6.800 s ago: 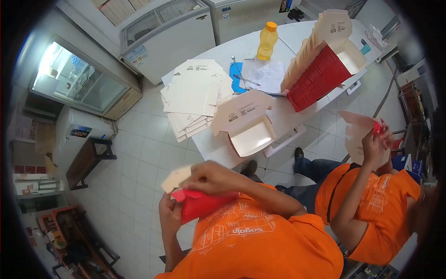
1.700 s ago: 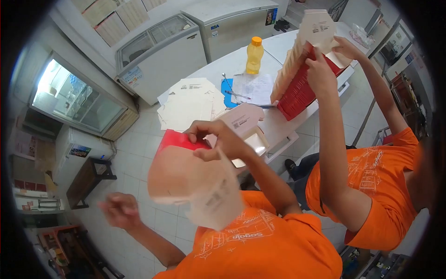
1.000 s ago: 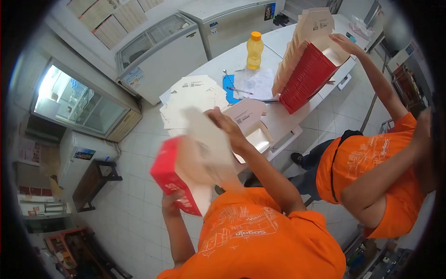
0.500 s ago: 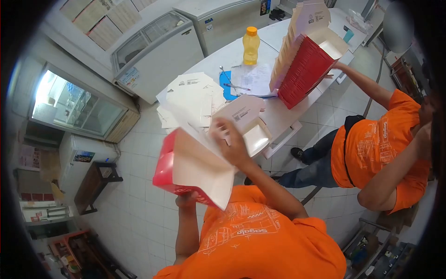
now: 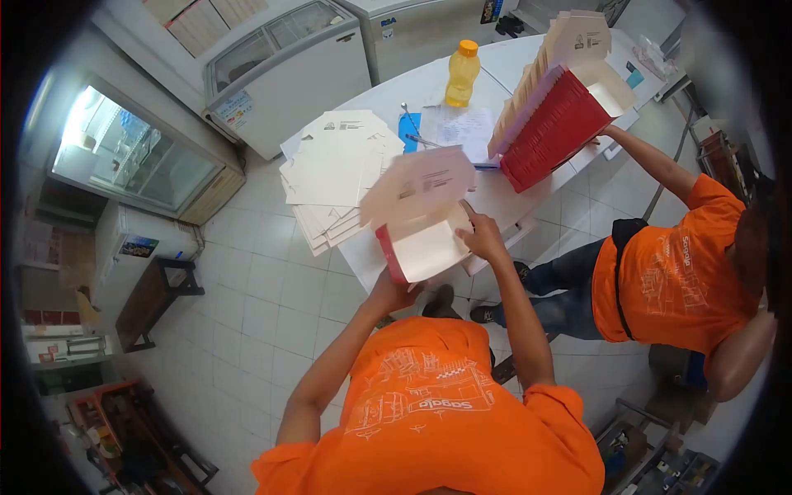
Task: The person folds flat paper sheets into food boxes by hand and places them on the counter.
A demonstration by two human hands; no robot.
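Between my hands is a folded cardboard food box (image 5: 431, 244), red outside and whitish inside, its printed lid (image 5: 425, 183) standing up. My left hand (image 5: 391, 295) is closed under the near left corner of the box, against its red wall. At the right wall, my right hand (image 5: 485, 236) grips the edge, thumb toward the inside. Whether another box sits beneath this one is hidden. Left of it, flat unfolded box blanks (image 5: 342, 161) lie in a loose pile on the white table.
A tall nested stack of red boxes (image 5: 554, 132) stands on the table (image 5: 505, 62) at right, a co-worker's hand (image 5: 609, 134) beside it. Behind are a yellow bottle (image 5: 463, 76), papers (image 5: 462, 128) and a blue folder (image 5: 409, 130). Chest freezers (image 5: 289, 103) line the wall.
The tilted, partly folded box at left is now a level, open box farther right, with its lid up. My left hand has moved up and right; my right hand has shifted to its right wall.
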